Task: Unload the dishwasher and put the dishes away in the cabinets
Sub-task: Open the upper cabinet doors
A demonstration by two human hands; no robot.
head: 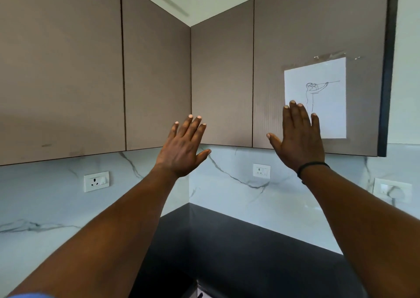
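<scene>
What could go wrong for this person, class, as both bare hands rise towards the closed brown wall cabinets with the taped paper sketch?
1. The closed brown wall cabinet doors show no handles, so the open left hand may struggle to find an edge to pull.
2. The open right hand overlaps the taped white paper sketch and could tear or loosen it.
3. A swinging door might strike the person's head, which seems close.

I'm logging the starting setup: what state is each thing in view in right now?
left hand: open, raised, holding nothing
right hand: open, raised, holding nothing
cabinet doors: all closed
paper sketch: taped to a cabinet door
black wristband: on the right wrist
</scene>
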